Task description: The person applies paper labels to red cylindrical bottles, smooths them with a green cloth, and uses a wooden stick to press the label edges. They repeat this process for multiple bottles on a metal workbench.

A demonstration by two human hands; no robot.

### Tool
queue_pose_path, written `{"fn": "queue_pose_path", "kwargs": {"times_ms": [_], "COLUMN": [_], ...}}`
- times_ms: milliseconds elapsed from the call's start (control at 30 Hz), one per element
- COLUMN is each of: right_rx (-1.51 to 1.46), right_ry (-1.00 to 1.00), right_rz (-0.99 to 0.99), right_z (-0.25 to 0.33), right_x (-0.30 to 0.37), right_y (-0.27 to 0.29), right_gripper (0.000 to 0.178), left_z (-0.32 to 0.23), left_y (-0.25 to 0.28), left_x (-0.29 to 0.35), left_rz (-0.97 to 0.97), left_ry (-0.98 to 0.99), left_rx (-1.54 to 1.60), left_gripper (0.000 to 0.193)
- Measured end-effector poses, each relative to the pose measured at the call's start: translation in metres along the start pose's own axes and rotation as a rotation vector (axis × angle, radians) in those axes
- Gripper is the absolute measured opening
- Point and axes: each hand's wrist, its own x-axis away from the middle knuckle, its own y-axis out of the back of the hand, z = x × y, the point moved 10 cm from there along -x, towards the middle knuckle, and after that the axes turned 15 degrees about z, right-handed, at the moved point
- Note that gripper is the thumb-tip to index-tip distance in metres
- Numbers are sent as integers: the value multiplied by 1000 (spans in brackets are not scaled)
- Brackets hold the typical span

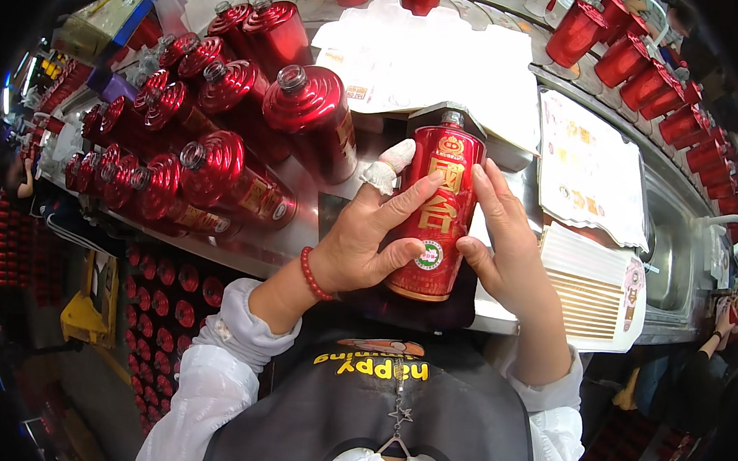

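Observation:
A red glossy bottle (424, 268) with gold characters and a small round green-and-white sticker lies in front of me, its clear stopper pointing away. My left hand (369, 235) grips its left side, thumb beside the sticker and a finger across the front. Another finger of that hand wears a white wrap (387, 168). From the right, my right hand (507, 247) grips the opposite side, with fingertips near the upper edge and the thumb lower down. Beneath the bottle is a dark support, mostly hidden.
Several red bottles (309, 100) stand crowded on the metal counter at left. White label sheets (426, 52) lie beyond my hands, more label sheets (593, 160) and a striped strip sheet (585, 286) at right. A metal sink (671, 257) and a conveyor carrying red bottles (648, 87) lie further right.

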Motion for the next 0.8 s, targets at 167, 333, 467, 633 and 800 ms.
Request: {"fn": "queue_pose_path", "kwargs": {"times_ms": [167,333,467,633,800], "right_rx": [59,104,43,-88,-45], "right_ry": [-60,-79,-52,23,-5], "right_rz": [17,13,5,-20,13], "right_z": [3,0,-6,-21,-20], "right_x": [-6,-12,-14,-14,-16], "right_y": [3,3,3,2,3], "right_gripper": [68,66,65,65,63], "left_z": [11,15,12,18,12], "left_y": [10,13,15,11,11], "left_x": [-13,-17,-17,-11,-15], "left_rz": [-18,-4,-44,-102,-43], "left_ry": [24,38,26,27,6], "left_rx": [-46,-113,-99,98,-10], "left_gripper": [62,62,65,67,63]}}
